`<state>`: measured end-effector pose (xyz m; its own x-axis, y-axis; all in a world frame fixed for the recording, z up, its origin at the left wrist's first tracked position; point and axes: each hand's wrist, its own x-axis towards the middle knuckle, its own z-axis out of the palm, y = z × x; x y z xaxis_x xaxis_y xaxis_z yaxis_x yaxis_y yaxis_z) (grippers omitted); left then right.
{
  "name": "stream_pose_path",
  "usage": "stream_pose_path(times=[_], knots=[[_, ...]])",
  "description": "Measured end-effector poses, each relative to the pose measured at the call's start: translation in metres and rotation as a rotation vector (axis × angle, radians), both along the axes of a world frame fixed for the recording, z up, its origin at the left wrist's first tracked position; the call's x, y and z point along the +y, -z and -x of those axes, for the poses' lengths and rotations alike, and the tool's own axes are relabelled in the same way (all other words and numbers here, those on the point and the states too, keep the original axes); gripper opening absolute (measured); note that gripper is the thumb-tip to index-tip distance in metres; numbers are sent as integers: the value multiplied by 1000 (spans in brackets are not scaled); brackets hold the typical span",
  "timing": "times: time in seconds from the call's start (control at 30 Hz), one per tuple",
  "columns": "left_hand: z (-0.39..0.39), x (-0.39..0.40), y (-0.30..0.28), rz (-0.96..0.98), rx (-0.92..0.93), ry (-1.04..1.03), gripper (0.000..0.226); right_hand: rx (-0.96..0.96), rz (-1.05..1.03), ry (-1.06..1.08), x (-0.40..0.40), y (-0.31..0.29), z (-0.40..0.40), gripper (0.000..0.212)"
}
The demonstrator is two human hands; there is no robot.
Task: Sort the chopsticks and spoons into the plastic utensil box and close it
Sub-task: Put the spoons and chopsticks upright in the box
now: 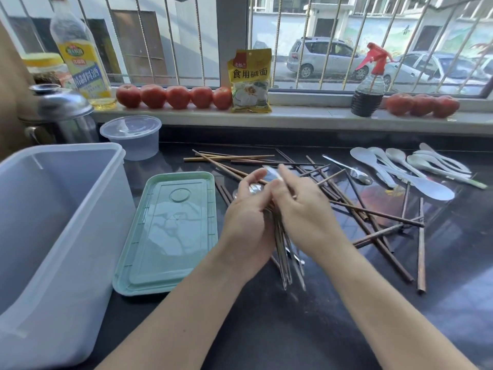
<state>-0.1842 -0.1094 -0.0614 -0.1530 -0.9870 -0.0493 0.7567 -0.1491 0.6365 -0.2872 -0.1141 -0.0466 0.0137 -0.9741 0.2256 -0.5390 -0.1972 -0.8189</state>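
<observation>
The large translucent white plastic utensil box (53,222) stood open at the counter's left, and it serves here as the landmark. Its pale green rectangular plastic lid (168,231) lay flat on the dark counter just to the right of the box, off so that the box could be filled; nothing could be seen inside the box.

Further right of the box, beyond the lid, both hands met over the counter. The left hand (246,217) had its fingers curled round a bundle of shiny metal spoons (282,252), bowls up near the fingertips and handles pointing back toward the person, apparently gathered into one like-with-like bunch before going into the box. The right hand (301,206) had its fingers bent in against the top of the same bundle; they seemed to pinch or steady a spoon there, though the blur made the exact hold hard to read. The spoon bowls showed just past the left fingertips, and the handles ran out below both palms.

The brown wooden chopsticks (368,217) lay scattered and crossing one another on the counter on the far side of the hands from the box, untouched by either hand. One more metal spoon (354,172) lay among them. The white plastic spoons (405,166) sat in a loose heap farthest from the box, at the counter's right. By this lie of things the sorting looked barely begun, and closing the lid was well off.
</observation>
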Motion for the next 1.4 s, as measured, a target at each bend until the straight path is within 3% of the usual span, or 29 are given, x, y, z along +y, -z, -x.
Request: stream_pose_path(times=[0.17, 0.3, 0.37, 0.47, 0.57, 0.6, 0.7, 0.77, 0.9, 1.13, 1.27, 1.4], knots=[[0, -2, 6, -70, 161, -28, 24, 105, -26, -62, 2, 7, -14, 52], [-5, -2, 5, -44, 109, 160, 51, 358, 39, -99, -2, 4, -19, 70], [-2, -6, 6, -13, 96, 66, 26, 407, 33, -151, -5, 3, -19, 70], [-11, -16, 3, -71, 81, -210, 22, 14, -54, -294, -4, 1, -7, 76], [-32, -21, -4, -81, 144, -275, 14, -376, -58, -83, -12, -2, 20, 62], [-39, -23, -4, -95, 140, -289, 15, -391, -21, 26, -16, 0, 30, 53], [-50, -24, 0, -105, 41, -319, 13, 54, 156, 237, -28, 13, 48, 31], [-51, -23, 0, -106, -26, -336, 19, 322, 201, 180, -33, 24, 48, 23], [-49, -17, -8, -103, -108, -364, 36, 640, 170, -21, -38, 38, 38, 48], [-51, -16, -9, -122, -255, -464, 38, 816, 89, -143, -27, 42, 24, 64], [-52, -15, -14, -111, -172, -456, 35, 760, 106, -151, -24, 38, 24, 66], [-54, -15, -12, -81, -93, -414, 37, 826, 63, -220, -23, 40, 28, 75]])
